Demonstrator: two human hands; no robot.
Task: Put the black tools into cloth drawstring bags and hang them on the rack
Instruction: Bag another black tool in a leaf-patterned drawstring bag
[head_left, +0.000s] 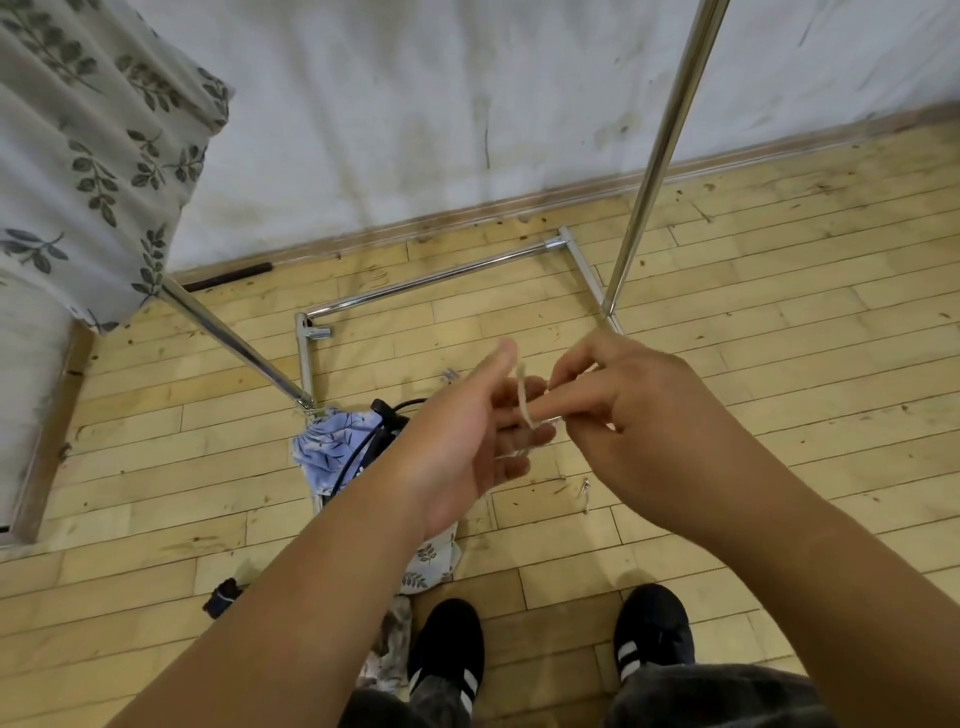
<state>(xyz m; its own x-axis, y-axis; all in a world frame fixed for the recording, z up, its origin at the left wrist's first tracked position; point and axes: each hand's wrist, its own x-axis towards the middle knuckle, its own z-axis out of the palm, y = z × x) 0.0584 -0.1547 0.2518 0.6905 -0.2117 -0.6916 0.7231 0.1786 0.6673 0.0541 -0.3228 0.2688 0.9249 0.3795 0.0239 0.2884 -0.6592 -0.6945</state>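
The hands are held close together in the air above the floor (779, 312), in front of the rack (441, 278). The left hand (462, 441) is kept wide, thumb and fingers stretched out nearly straight, and a pale cord (524, 402) is laid across its fingers. The right hand (644, 415) is curled, and the cord is pinched at its fingertips, just beside the left fingers. Which bag the cord belongs to cannot be told. Below the left hand, a blue patterned cloth bag (330, 452) is seen lying on the floor against the near left foot of the rack, with a black tool (374, 436) and its looped cable sticking out of the bag's opening. A white bag with a leaf print (431, 564) is partly hidden under the left forearm, nearer the person's black shoes (447, 644). A small dark object (223, 597) is left on the floor toward the near left. A leaf-printed cloth (88, 156) is hung over the rack's slanted bar at the far left, against the stained white wall (415, 104).
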